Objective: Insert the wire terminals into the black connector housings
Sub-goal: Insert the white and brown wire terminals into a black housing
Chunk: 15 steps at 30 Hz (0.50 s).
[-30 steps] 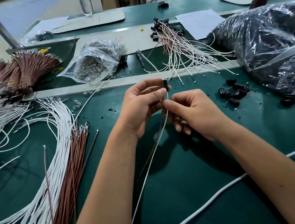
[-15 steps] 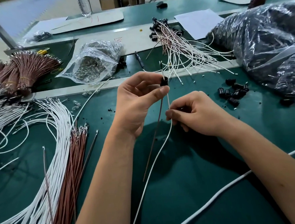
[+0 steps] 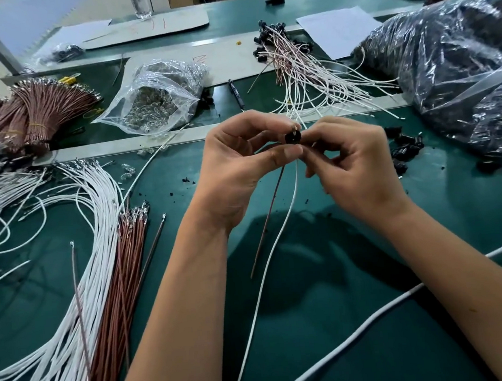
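Pinching a small black connector housing (image 3: 292, 137) between thumb and curled fingers, the left hand (image 3: 236, 167) held it up above the green table mat (image 3: 329, 319) in the head view. The right hand (image 3: 358, 163) met it from the other side, its fingertips closed on the same housing, so both hands touched there. A brown wire (image 3: 265, 219) and a white wire (image 3: 265, 267) hung down from the housing, running between the two wrists toward the near edge of the mat.

To the left of the housing lay a fanned sheaf of loose white wires (image 3: 77, 249) with a bundle of brown wires (image 3: 118, 276) beside it, their metal terminals pointing away from the person. Farther left and beyond, tied brown wire bundles (image 3: 39, 113) rested near a clear bag of metal terminals (image 3: 155, 101). Behind the housing sat a heap of finished wire pairs (image 3: 303, 66) with black housings on their far ends. Just right of the right hand, a few loose black housings (image 3: 404, 148) lay on the mat, and beyond them a large plastic bag of dark parts (image 3: 451, 75).
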### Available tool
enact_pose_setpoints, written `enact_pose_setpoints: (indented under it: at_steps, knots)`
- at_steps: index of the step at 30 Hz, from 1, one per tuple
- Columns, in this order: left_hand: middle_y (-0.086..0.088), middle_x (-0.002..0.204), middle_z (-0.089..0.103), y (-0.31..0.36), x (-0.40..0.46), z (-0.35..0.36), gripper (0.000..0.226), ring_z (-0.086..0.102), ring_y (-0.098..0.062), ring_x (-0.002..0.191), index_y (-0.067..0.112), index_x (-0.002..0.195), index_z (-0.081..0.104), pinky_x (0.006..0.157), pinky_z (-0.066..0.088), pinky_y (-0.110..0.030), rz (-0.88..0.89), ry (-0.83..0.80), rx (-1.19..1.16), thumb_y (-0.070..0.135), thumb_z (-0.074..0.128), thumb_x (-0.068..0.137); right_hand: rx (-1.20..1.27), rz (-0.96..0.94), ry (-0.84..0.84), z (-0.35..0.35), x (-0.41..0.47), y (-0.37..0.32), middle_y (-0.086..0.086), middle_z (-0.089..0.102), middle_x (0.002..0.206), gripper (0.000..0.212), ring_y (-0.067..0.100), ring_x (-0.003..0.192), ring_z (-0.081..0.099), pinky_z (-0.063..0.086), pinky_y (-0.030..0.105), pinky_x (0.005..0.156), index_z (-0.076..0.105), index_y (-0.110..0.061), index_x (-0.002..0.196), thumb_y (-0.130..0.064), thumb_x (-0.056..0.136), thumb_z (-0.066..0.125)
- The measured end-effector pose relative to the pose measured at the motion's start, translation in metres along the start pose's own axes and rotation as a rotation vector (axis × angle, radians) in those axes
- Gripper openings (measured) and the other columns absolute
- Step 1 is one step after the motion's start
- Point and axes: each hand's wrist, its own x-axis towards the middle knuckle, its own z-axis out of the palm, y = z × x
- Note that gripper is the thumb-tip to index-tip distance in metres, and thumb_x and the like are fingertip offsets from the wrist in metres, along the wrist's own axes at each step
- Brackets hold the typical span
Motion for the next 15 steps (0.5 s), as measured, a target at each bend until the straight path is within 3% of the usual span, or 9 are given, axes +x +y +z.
enact_pose_setpoints:
  at_steps: [4,15]
  knots:
    - [-0.011,0.09,0.068,0.0008,0.0001,0.0004,0.033,0.062,-0.024,0.086,0.013,0.079,0.074,0.082,0.052,-0.032,-0.004,0.016,-0.026,-0.019,0.072,0.068,-0.027,-0.014,-0.045,0.0005,0.0006,-0.0018,0.006,0.063,0.082,0.007,0.017,0.063,0.065,0.043,0.013,0.054,0.075,0.003,0.094,-0.001,0.095,0.07]
    - [-0.009,0.091,0.07,0.0034,0.0,0.0005,0.036,0.064,-0.021,0.089,0.014,0.081,0.076,0.084,0.05,-0.03,0.038,-0.047,-0.041,-0.021,0.071,0.07,-0.06,-0.044,-0.073,0.0006,0.0007,0.0009,0.008,0.064,0.082,0.008,0.016,0.063,0.066,0.048,0.017,0.055,0.075,0.002,0.092,0.003,0.095,0.067]
